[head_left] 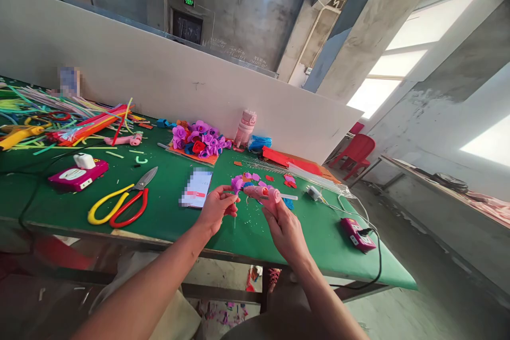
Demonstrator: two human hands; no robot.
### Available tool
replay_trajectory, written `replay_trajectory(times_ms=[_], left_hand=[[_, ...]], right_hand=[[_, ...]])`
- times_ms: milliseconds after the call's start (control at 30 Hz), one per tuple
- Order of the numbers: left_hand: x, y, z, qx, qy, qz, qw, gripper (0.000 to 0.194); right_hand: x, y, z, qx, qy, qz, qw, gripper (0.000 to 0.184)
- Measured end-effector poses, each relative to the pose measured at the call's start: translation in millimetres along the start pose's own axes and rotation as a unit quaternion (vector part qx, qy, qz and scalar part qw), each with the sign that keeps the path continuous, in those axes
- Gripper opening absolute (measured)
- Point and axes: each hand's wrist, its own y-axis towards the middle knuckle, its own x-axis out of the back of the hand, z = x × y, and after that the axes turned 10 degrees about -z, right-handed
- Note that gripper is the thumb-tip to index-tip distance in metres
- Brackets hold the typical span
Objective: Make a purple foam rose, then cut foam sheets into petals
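My left hand (pixel 220 207) is closed on a purple paper flower (pixel 237 184), with a thin stem pointing down below the fingers. In my right hand (pixel 285 221) is a pink glue gun (pixel 261 191), a clear glue stick (pixel 289 197) poking out of its back end. Its nozzle points left and is close to the flower; whether they touch I cannot tell. Beneath and behind both hands lie loose purple, red and blue petal pieces (pixel 290 180). A phone (pixel 196 187) with a lit screen rests just left of my left hand.
Scissors (pixel 127 199) with yellow and red handles lie left, by a magenta power block (pixel 78 174). Finished flowers (pixel 199 138) are heaped at the back beside a pink bottle (pixel 245 128). Colourful pipe cleaners (pixel 87 122) fill the far left. Another power block (pixel 357 235) with a cable sits right.
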Motion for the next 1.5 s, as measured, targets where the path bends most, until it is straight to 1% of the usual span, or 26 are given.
replay_trajectory(times_ms=[200,400,533,733,1000,1300,1500], left_hand=[[-0.4,-1.6,-1.9,0.0,-0.001,0.002,1.0,0.034],[-0.5,-2.8,-2.8,0.001,-0.001,0.001,1.0,0.034],[-0.3,-2.8,-3.7,0.002,0.0,0.001,1.0,0.033],[-0.8,-2.3,-3.8,-0.007,0.008,-0.009,1.0,0.033],[-2.2,-1.6,-1.0,-0.028,0.044,-0.012,0.999,0.031],[-3.5,-2.4,0.3,-0.051,0.082,-0.028,0.995,0.026],[-4.3,-3.5,-0.3,-0.049,0.094,-0.026,0.994,0.025]], right_hand=[[1.5,-0.1,2.0,0.007,0.011,-0.007,1.0,0.041],[1.1,-0.8,1.5,0.002,0.0,-0.014,1.0,0.041],[2.8,-0.1,0.9,-0.004,-0.007,-0.002,1.0,0.041],[5.4,-3.7,0.8,-0.014,0.028,-0.025,0.999,0.041],[-0.6,-7.9,4.7,0.004,0.028,-0.015,0.999,0.035],[-4.5,-10.6,5.2,0.045,-0.005,-0.036,0.998,0.034],[-5.5,-9.9,5.7,0.045,-0.015,-0.028,0.998,0.033]])
